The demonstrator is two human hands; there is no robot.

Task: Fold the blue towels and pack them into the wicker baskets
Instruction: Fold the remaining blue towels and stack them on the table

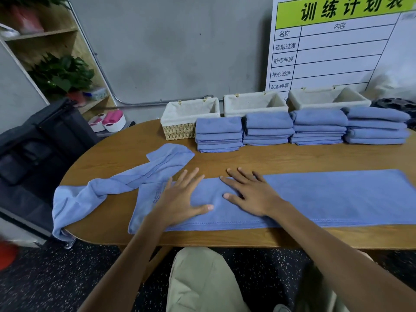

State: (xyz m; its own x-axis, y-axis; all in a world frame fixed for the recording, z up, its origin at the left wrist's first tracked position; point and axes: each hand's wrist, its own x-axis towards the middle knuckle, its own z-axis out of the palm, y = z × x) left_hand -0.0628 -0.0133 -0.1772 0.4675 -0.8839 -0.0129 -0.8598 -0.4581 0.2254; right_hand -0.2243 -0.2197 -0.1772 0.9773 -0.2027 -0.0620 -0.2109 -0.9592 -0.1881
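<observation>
Both hands, left hand [180, 199] and right hand [249, 194], press flat with fingers spread on a long blue towel [326, 199] at the counter [270, 158] front edge. Uneven smoothing could skew its fold.

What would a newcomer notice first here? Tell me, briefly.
Both hands, left and right, press flat on a long blue towel spread along the near edge of the table. Behind them four stacks of folded towels line up before three lined baskets at the far edge. A crumpled towel trails off the table's left end.
</observation>
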